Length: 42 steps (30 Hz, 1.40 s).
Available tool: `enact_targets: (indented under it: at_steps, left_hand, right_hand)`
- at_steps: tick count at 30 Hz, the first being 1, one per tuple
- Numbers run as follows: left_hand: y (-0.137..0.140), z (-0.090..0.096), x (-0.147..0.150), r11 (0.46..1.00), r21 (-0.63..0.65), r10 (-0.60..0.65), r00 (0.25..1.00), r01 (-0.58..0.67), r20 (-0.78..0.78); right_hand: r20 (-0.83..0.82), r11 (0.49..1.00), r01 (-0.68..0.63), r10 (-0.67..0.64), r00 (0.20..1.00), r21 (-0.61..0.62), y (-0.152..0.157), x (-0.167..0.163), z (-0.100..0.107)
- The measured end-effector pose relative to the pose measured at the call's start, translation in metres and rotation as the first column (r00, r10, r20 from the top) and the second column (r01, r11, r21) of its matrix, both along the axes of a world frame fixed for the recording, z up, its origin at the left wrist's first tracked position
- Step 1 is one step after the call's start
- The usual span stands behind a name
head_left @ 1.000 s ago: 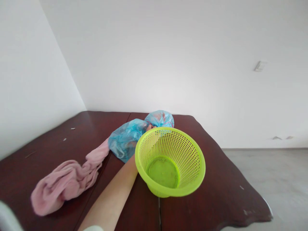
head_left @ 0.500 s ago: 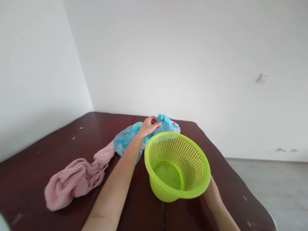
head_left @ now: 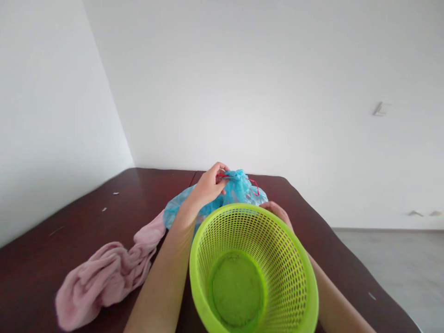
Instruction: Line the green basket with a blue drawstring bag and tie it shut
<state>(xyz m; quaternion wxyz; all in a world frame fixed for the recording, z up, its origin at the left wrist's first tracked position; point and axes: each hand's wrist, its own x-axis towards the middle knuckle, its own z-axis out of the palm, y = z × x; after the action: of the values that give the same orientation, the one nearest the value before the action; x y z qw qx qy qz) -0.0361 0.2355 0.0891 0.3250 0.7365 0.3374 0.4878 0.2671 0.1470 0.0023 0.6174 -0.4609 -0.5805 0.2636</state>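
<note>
My left hand pinches a red drawstring at the gathered neck of a light-blue plastic bag. At the right of that neck hangs a red string loop. My right hand, partly hidden behind the far right rim of a green mesh plastic basket, stretches its fingers toward the bag; no grip shows. Between my forearms the basket tilts toward me, with nothing inside, and covers part of the bag. A crumpled pink cloth lies left of my left forearm, its far end meeting the bag.
The dark red-brown table reaches the white walls at the back. Small white scraps lie on its left side. Past the curved right edge is grey floor. A switch is on the wall.
The basket has come closer to me and lower in view. My right hand has moved from its right side forward, close to the bag. My left hand stays at the bag's neck.
</note>
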Motion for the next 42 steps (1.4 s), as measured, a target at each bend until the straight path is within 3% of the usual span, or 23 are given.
enact_targets:
  at_steps: [5,8,10,13,16,20,23,27,30,34,38,42]
  left_hand:
    - [0.004,-0.004,0.005,0.999,-0.012,0.036,0.999,-0.035,0.017]
    - [0.008,-0.008,0.015,0.994,-0.105,0.016,0.99,-0.001,0.141]
    - [0.009,-0.009,0.022,0.988,-0.148,-0.024,0.98,0.054,0.198]
    - [0.007,-0.008,0.027,0.978,-0.166,-0.083,0.965,0.127,0.248]
    - [0.003,-0.008,0.029,0.984,-0.106,-0.122,0.976,0.143,0.181]
    - [0.008,-0.014,0.029,1.0,0.024,-0.014,0.999,0.013,0.035]
    - [0.019,-0.022,0.026,0.999,0.015,0.047,0.998,-0.048,0.048]
    - [0.023,-0.026,0.024,0.999,0.014,0.03,0.999,-0.03,-0.03]
    - [0.015,-0.022,0.027,0.996,0.072,0.054,0.991,-0.045,-0.122]
    - [0.008,-0.012,0.033,0.991,0.127,0.053,0.988,-0.035,-0.142]
    - [0.009,-0.009,0.032,0.991,0.124,-0.025,0.978,0.052,-0.208]
    - [0.01,-0.008,0.026,0.989,0.149,0.065,0.959,-0.024,-0.276]
  right_hand:
    - [-0.286,0.983,-0.168,0.182,0.941,0.071,0.056,-0.027,0.039]
    - [-0.404,0.941,-0.328,0.332,0.852,0.08,0.077,-0.052,0.045]
    - [-0.366,0.927,-0.37,0.364,0.857,0.057,0.086,-0.066,0.043]
    - [-0.246,0.937,-0.346,0.347,0.905,0.048,0.089,-0.078,0.037]
    - [-0.211,0.948,-0.318,0.311,0.927,0.003,0.085,-0.078,0.032]
    - [-0.177,0.902,-0.421,0.402,0.898,-0.091,0.077,-0.069,0.028]
    - [-0.16,0.889,-0.437,0.415,0.896,-0.14,0.076,-0.056,0.029]
    - [-0.177,0.981,-0.183,0.17,0.969,-0.063,0.079,-0.045,0.036]
    - [-0.058,0.997,-0.046,0.05,0.997,0.066,0.079,-0.045,0.039]
    - [0.02,0.986,-0.148,0.147,0.989,0.08,0.076,-0.053,0.039]
    - [-0.079,0.962,-0.272,0.272,0.959,0.014,0.077,-0.059,0.036]
    - [-0.179,0.955,-0.293,0.297,0.938,0.047,0.079,-0.06,0.036]
